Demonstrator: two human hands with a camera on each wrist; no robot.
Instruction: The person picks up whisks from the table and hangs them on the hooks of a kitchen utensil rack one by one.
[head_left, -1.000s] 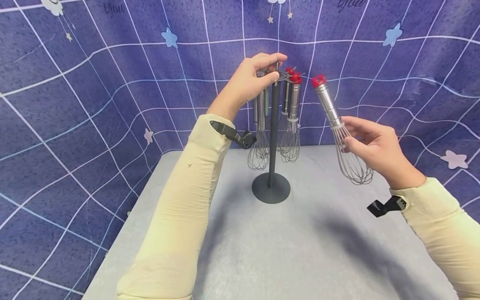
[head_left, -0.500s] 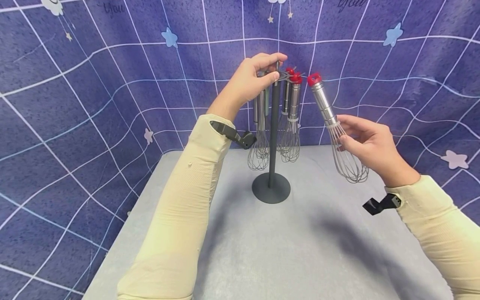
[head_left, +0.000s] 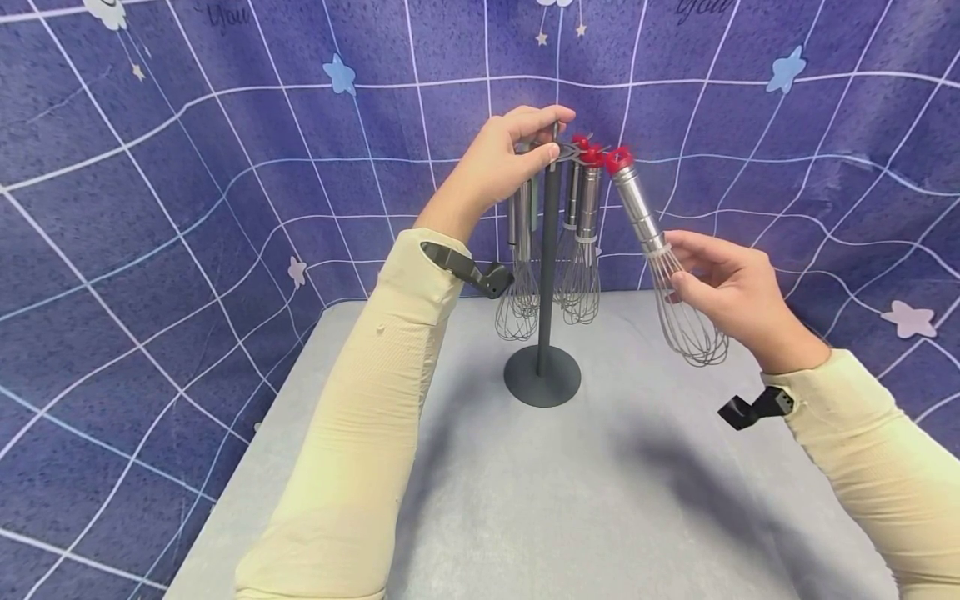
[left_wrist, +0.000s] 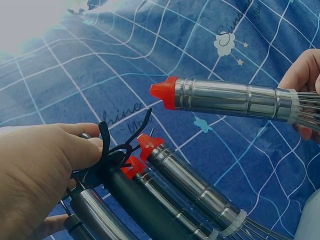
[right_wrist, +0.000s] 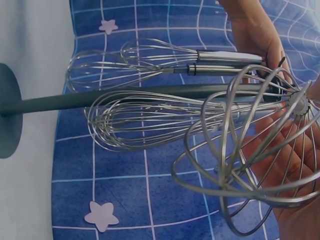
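A dark grey utensil stand [head_left: 545, 283] with a round base and hooks on top stands on the table. My left hand [head_left: 498, 158] grips its top, thumb against a hook in the left wrist view. In my right hand [head_left: 738, 292], fingers and thumb pinch a steel whisk [head_left: 641, 212] where its handle meets the wires. This whisk tilts, its red end cap [left_wrist: 165, 93] up beside the hooks, a small gap away in the left wrist view. Two red-capped whisks [head_left: 588, 204] hang on the stand's right side. More whisks [head_left: 522, 225] hang to its left, partly behind my left hand.
The stand's round base [head_left: 542, 377] rests on a pale grey table [head_left: 525, 500]. A blue gridded cloth [head_left: 187, 208] with stars hangs behind and at both sides. Wrist cameras [head_left: 757, 407] stick out from both cuffs.
My right hand has moved left with the whisk, bringing its red end closer to the stand's hooks. The left hand and the stand have stayed in place.
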